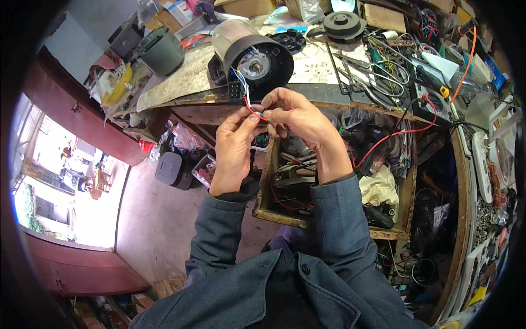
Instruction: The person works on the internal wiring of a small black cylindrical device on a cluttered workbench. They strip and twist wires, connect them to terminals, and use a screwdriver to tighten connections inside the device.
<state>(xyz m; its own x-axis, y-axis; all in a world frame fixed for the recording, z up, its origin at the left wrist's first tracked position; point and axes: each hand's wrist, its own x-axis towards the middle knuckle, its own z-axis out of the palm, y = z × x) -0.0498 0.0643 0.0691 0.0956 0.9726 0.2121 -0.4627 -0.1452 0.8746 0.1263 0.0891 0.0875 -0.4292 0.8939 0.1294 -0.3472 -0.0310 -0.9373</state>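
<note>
Left grip (234, 143) and right grip (298, 119) pinched close together on a red wire (253, 111)

Thumb met fingertips on both sides, nipping the wire just off the near edge of the tabletop (181, 81), above an open drawer (392, 235). It led up, alongside a white wire (245, 86), to a black housing (283, 59) that looked to be lying on its side, its open end turned toward the person.

I judged the wire light and limp, easy to bend but easily strained where it joined the motor (255, 66); the coloured covering near the fingertips seemed the place to hold it, without tugging. The housing looked stiff and far bulkier, best steadied by its rim, while the see-through body (231, 34) behind it might have been slick and liable to crack.

Fingers covered the wire's tip, so I couldn't tell whether it was bare or joined to anything. A small dark bit between the fingertips was too tiny to name. The housing's far side was out of sight, and the wires' roots were hard to make out.
</note>
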